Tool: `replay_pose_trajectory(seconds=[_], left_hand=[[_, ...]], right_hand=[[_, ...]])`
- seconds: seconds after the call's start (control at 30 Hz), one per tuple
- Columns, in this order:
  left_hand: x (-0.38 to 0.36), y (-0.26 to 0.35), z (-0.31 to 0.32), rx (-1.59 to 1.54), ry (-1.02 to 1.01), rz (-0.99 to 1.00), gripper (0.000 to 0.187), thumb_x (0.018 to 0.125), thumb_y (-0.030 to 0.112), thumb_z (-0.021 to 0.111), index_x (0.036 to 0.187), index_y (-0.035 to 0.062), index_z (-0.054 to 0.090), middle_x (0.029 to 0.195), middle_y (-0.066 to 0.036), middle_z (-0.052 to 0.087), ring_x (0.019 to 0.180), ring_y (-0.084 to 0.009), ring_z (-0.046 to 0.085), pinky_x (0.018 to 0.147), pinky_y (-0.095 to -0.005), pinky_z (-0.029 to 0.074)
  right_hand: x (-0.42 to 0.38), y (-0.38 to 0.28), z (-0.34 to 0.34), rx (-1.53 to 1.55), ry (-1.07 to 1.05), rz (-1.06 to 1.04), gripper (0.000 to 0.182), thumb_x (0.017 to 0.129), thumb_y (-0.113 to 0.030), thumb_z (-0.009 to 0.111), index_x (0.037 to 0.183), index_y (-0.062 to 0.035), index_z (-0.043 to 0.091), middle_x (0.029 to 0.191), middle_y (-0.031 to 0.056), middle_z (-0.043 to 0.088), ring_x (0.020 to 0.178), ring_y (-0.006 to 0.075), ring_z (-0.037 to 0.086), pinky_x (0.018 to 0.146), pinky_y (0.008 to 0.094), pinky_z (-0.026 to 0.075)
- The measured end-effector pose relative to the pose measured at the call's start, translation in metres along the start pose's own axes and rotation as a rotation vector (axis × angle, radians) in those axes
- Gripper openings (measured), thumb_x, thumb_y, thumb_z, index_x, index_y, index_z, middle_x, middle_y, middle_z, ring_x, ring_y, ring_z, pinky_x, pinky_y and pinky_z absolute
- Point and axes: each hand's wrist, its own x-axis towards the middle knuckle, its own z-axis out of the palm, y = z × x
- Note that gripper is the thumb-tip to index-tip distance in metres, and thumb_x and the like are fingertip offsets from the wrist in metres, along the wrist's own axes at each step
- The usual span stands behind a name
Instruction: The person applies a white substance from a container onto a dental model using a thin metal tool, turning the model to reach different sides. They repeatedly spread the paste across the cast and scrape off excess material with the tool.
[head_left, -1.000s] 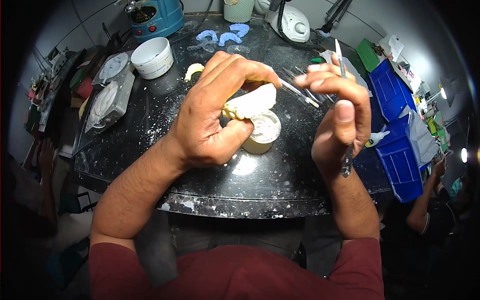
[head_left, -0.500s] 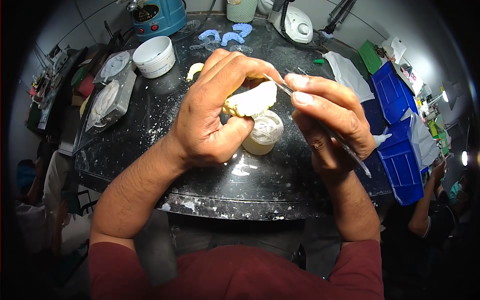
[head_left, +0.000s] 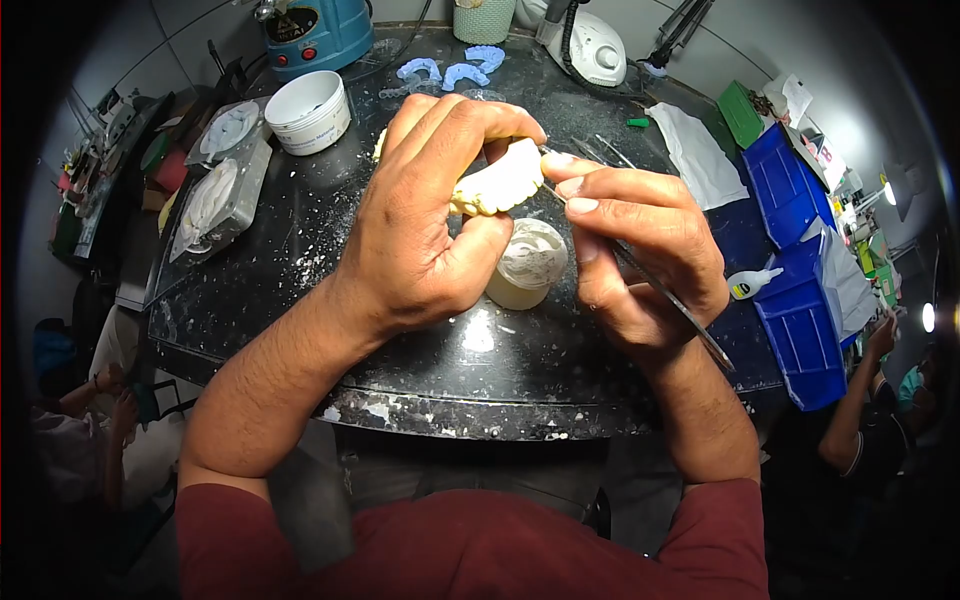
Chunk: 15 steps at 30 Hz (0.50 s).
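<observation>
A pale yellow dental cast (head_left: 505, 182) is pinched between the thumb and fingers of my left hand (head_left: 415, 220). My right hand (head_left: 650, 245) grips a thin metal tool (head_left: 665, 290) like a pen, its tip close to the right side of the cast; whether it touches I cannot tell. Under the cast, on the black table, stands a small round cup (head_left: 530, 265) with whitish material inside. Part of another yellowish piece shows behind my left hand.
A white tub (head_left: 308, 113) and a metal tray (head_left: 222, 205) with white material are at left. Blue arch-shaped pieces (head_left: 465, 75) lie at the back. A white cloth (head_left: 700, 160), blue trays (head_left: 800, 300) and a small bottle (head_left: 750, 283) are at right. People sit at both sides.
The cast has tilted and shifted slightly left in my left hand. My right hand has moved a little left and down with the tool, uncovering the small bottle and other thin tools.
</observation>
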Motion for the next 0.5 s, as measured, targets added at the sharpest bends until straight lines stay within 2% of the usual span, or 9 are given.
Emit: replay_pose_trajectory(seconds=[0.13, 0.2, 0.4, 0.5], left_hand=[[-0.0005, 0.0022, -0.0012, -0.004, -0.007, -0.004, 0.041, 0.065, 0.003, 0.056, 0.106, 0.0026, 0.060, 0.092, -0.009, 0.061, 0.085, -0.0265, 0.053, 0.082, -0.0360, 0.042], [-0.0012, 0.0041, -0.0038, 0.024, -0.076, -0.057, 0.048, 0.065, 0.003, 0.048, 0.111, -0.0015, 0.059, 0.105, -0.012, 0.060, 0.095, -0.0236, 0.053, 0.089, -0.0330, 0.043], [-0.0010, 0.0042, -0.0037, 0.044, -0.077, -0.059, 0.048, 0.065, 0.003, 0.048, 0.111, -0.0014, 0.059, 0.102, -0.011, 0.059, 0.093, -0.0240, 0.052, 0.088, -0.0334, 0.043], [-0.0010, 0.0038, -0.0040, 0.077, -0.076, -0.033, 0.048, 0.065, 0.003, 0.048, 0.111, -0.0012, 0.059, 0.101, -0.012, 0.059, 0.092, -0.0243, 0.051, 0.087, -0.0337, 0.043]], right_hand=[[-0.0002, 0.0003, 0.0007, -0.008, -0.006, -0.002, 0.031, 0.069, 0.013, 0.070, 0.098, 0.0011, 0.069, 0.097, 0.0155, 0.070, 0.094, 0.0274, 0.071, 0.083, 0.0363, 0.057], [0.0001, 0.0005, 0.0013, -0.013, -0.006, 0.001, 0.032, 0.069, 0.013, 0.070, 0.098, 0.0011, 0.069, 0.097, 0.0156, 0.070, 0.094, 0.0276, 0.071, 0.084, 0.0365, 0.057], [0.0015, 0.0024, 0.0008, 0.013, -0.042, -0.035, 0.032, 0.068, 0.011, 0.070, 0.098, 0.0012, 0.070, 0.096, 0.0157, 0.070, 0.093, 0.0277, 0.071, 0.086, 0.0374, 0.057], [-0.0002, 0.0008, 0.0004, 0.016, -0.022, 0.023, 0.032, 0.068, 0.011, 0.069, 0.098, 0.0012, 0.070, 0.097, 0.0157, 0.070, 0.094, 0.0279, 0.070, 0.086, 0.0380, 0.057]])
